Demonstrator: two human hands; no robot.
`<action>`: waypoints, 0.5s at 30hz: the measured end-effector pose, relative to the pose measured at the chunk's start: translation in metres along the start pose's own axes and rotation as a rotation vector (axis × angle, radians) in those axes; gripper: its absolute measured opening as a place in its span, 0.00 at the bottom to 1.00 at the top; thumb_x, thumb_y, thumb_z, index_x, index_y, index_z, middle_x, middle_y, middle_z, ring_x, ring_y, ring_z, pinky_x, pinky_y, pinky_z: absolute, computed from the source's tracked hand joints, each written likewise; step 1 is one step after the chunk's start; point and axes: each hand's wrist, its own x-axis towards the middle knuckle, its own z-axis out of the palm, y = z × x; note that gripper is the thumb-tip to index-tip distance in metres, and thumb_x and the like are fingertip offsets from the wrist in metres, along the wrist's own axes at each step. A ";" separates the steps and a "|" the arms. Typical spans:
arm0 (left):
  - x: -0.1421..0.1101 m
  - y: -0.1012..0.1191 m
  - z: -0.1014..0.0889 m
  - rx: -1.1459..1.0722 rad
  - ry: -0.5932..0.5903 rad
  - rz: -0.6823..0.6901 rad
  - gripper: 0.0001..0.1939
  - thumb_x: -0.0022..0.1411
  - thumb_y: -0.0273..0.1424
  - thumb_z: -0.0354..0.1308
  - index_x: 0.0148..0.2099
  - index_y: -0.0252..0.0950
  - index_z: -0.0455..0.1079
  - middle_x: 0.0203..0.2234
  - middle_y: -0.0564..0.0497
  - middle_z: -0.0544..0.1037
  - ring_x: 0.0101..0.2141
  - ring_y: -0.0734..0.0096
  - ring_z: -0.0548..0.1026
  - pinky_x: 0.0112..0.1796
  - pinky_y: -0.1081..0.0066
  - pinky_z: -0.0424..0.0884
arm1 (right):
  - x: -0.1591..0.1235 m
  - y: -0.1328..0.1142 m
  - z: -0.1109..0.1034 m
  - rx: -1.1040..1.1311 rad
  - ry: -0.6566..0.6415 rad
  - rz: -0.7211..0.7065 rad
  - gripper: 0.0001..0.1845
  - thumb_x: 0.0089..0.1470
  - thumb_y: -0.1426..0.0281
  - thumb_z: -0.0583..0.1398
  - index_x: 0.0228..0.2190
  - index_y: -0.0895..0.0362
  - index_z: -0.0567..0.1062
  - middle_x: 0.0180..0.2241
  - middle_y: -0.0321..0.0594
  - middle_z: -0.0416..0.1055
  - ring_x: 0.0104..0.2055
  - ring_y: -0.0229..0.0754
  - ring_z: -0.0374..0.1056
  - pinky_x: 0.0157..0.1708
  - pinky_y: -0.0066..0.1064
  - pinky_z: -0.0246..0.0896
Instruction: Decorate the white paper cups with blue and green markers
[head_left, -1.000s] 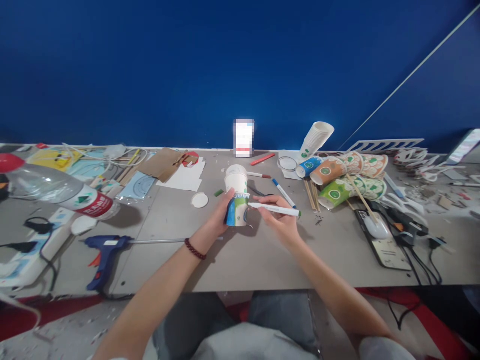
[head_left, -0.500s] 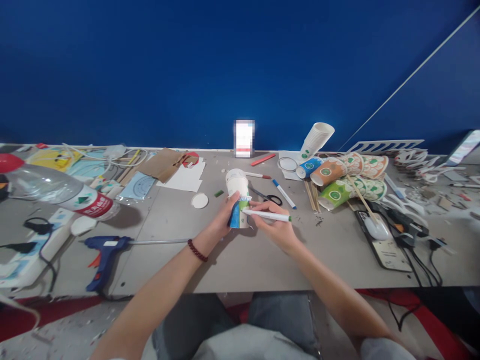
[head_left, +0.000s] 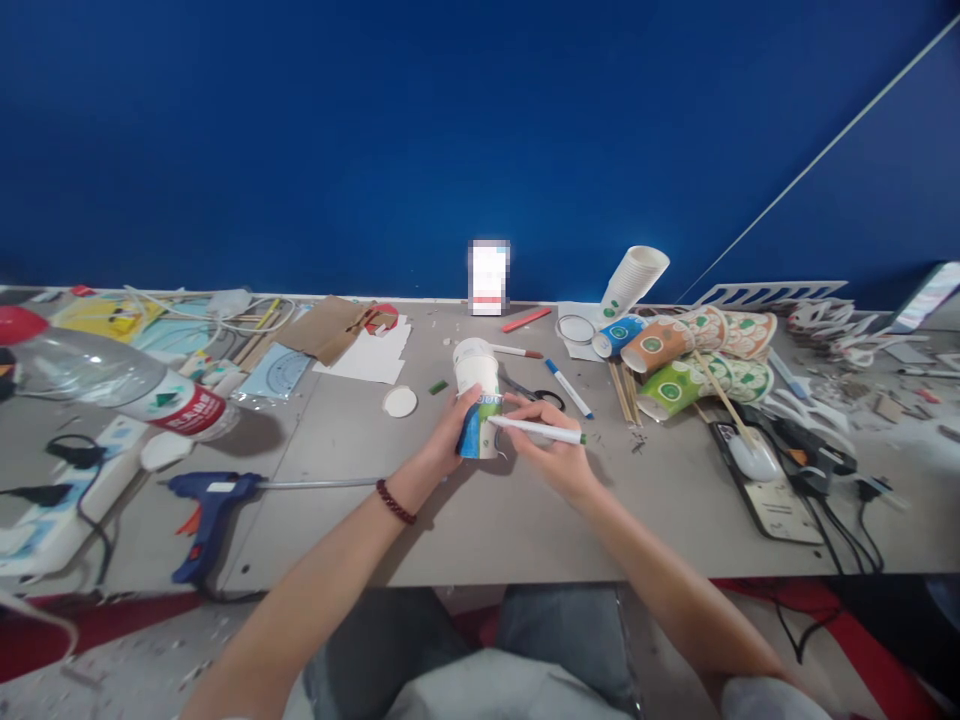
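Observation:
My left hand [head_left: 448, 432] is wrapped round the side of a paper cup [head_left: 480, 440] coloured blue and green, with some white left on it. A white paper cup [head_left: 475, 366] sits end to end with it on the far side. Between the fingers of my right hand [head_left: 553, 450] is a white marker with a green end [head_left: 544, 431]. Its tip is at the green and white part of the coloured cup; whether it touches cannot be told. Just beyond lie black-handled scissors [head_left: 550, 399] and a blue-capped marker [head_left: 568, 388].
A blue glue gun [head_left: 214, 510], a power strip [head_left: 45, 530] and a plastic bottle [head_left: 150, 385] are on the left. Stacked paper cups [head_left: 634, 280] and cups on their sides [head_left: 660, 345] occupy the right, near a phone [head_left: 780, 510] under a white mouse [head_left: 754, 460]. A lit screen [head_left: 488, 278] stands at the back.
The marker's angle has tilted slightly, and my right hand has shifted a little toward me and to the right. My left hand keeps its hold on the cup.

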 end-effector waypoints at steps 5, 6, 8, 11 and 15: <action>0.001 -0.001 -0.003 -0.039 -0.040 -0.006 0.28 0.55 0.45 0.73 0.52 0.34 0.73 0.36 0.46 0.81 0.32 0.66 0.80 0.34 0.68 0.75 | 0.002 0.000 -0.001 0.034 -0.017 0.041 0.02 0.55 0.69 0.67 0.33 0.50 0.80 0.33 0.41 0.84 0.58 0.57 0.77 0.50 0.45 0.76; 0.001 -0.002 -0.003 -0.047 -0.041 -0.007 0.28 0.55 0.44 0.72 0.53 0.34 0.73 0.36 0.46 0.81 0.33 0.65 0.80 0.35 0.68 0.75 | 0.002 0.000 -0.001 0.043 -0.031 0.059 0.02 0.55 0.69 0.67 0.32 0.50 0.80 0.34 0.41 0.84 0.59 0.57 0.76 0.50 0.45 0.76; 0.001 -0.002 -0.004 -0.057 -0.036 -0.004 0.28 0.55 0.43 0.73 0.53 0.34 0.72 0.36 0.46 0.81 0.33 0.65 0.80 0.35 0.68 0.75 | 0.002 0.000 -0.001 0.048 -0.042 0.086 0.01 0.54 0.69 0.67 0.32 0.50 0.80 0.34 0.42 0.84 0.59 0.58 0.76 0.51 0.45 0.75; 0.001 -0.003 -0.004 -0.064 -0.032 0.000 0.28 0.55 0.43 0.73 0.53 0.35 0.72 0.36 0.46 0.81 0.33 0.65 0.80 0.35 0.68 0.75 | 0.002 0.000 -0.001 0.033 -0.036 0.099 0.01 0.54 0.68 0.67 0.32 0.50 0.80 0.33 0.41 0.84 0.60 0.58 0.75 0.52 0.46 0.75; 0.002 -0.003 -0.004 -0.050 -0.017 -0.012 0.28 0.54 0.43 0.73 0.51 0.35 0.72 0.35 0.47 0.81 0.31 0.66 0.80 0.34 0.69 0.75 | 0.002 0.001 -0.003 0.019 -0.062 0.088 0.01 0.53 0.68 0.67 0.31 0.50 0.80 0.36 0.41 0.84 0.59 0.58 0.76 0.53 0.47 0.74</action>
